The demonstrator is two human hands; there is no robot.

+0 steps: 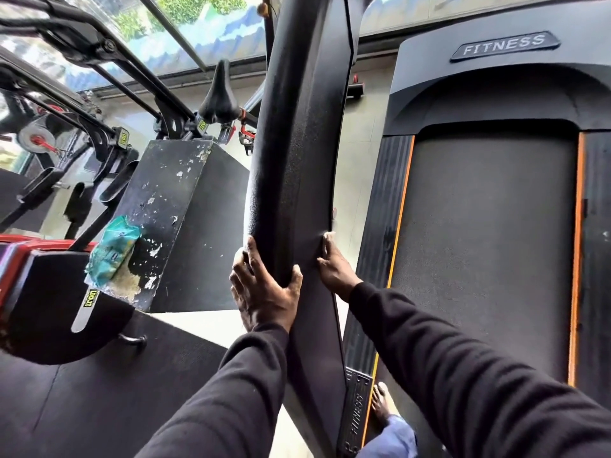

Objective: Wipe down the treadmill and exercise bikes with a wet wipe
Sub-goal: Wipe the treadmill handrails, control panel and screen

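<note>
On the treadmill's left upright (297, 143), both my hands are at the same height, 1 on each side of the post. My left hand (264, 289) wraps the rounded outer side, thumb hooked across the front and fingers curled round the far edge; a bit of white shows under those fingers (238, 259), which I take to be the wet wipe, though most of it is hidden. My right hand (334, 266) sits on the flat inner edge of the upright, fingers bent against it. I cannot tell whether it grips the edge or only steadies me, and I see no wipe in it.

Just right of the upright lies the treadmill belt (489, 246) with its orange strips, and my bare foot (380, 404) stands on the side rail near the upright's base. Left of the upright, near but apart, stands a chipped black box (172, 206) with the green wipe packet (112, 249) lying on it. Beyond the box are the exercise bikes (99, 104), a saddle (220, 97) showing beside the upright.

I judge the step in hand to be wiping this post, with the bikes not yet reached. The next move calls for sliding the left hand along the post with firm, even pressure, keeping the wipe flat under the fingers, while the right hand holds steady.
</note>
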